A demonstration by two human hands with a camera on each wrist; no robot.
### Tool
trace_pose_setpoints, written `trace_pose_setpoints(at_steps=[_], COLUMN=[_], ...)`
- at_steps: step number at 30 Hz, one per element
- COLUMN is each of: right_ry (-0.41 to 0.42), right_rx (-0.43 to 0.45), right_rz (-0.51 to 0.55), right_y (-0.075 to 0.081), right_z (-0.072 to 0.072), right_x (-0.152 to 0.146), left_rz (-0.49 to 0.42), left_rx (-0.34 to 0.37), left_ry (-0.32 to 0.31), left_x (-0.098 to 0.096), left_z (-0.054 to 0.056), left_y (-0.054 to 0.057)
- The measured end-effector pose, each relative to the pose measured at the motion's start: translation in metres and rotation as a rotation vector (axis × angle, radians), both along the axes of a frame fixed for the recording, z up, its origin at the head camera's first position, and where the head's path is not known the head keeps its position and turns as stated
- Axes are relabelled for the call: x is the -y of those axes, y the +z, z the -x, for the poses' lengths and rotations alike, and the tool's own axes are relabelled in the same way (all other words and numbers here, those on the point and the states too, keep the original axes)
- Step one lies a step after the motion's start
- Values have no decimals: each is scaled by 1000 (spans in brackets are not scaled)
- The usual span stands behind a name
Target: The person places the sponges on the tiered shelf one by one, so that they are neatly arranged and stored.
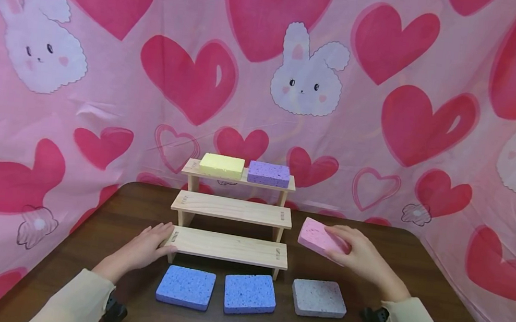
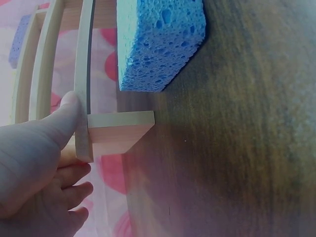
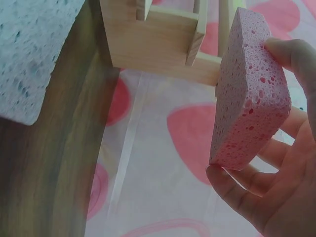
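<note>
My right hand (image 1: 363,252) grips a pink sponge (image 1: 318,235) by its right end, thumb on one side and fingers on the other, in the air to the right of a three-step wooden stand (image 1: 230,246). In the right wrist view the sponge (image 3: 249,94) is tilted, its pores plain. My left hand (image 1: 144,247) holds the left end of the lowest step; in the left wrist view the thumb (image 2: 66,111) presses the board's front edge, with fingers curled past its end. A yellow sponge (image 1: 222,166) and a purple sponge (image 1: 268,173) sit on the top step.
In front of the stand, a left blue sponge (image 1: 186,287), a second blue sponge (image 1: 250,293) and a grey sponge (image 1: 318,298) lie in a row on the dark wooden table (image 1: 420,283). A pink cloth (image 1: 255,92) with hearts and rabbits hangs behind and around the table.
</note>
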State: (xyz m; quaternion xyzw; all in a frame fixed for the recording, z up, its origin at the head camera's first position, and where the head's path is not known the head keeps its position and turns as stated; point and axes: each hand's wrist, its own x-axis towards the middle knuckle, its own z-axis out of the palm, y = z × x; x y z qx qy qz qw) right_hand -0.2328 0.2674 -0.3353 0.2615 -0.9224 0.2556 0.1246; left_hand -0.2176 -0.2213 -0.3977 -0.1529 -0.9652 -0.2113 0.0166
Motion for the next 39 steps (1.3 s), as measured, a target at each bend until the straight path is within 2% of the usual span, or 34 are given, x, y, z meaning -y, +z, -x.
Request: trace_pose_setpoints(at_steps=[4,17,32,39], right_ry=[-5,58,150,175], right_rx=[34,17,-70,-64], right_rz=[-7,-32,-99,-120], right_y=[4,17,29,36], right_z=[1,5,13,17], right_x=[8,34,69,89], left_rz=[0,1,-6,4], left_rx=[3,-5,1,-7], left_ry=[1,0,-1,-2], left_x=[0,0,-1,-1], left_z=[0,-1,-1,-1], left_y=[0,1,2,2])
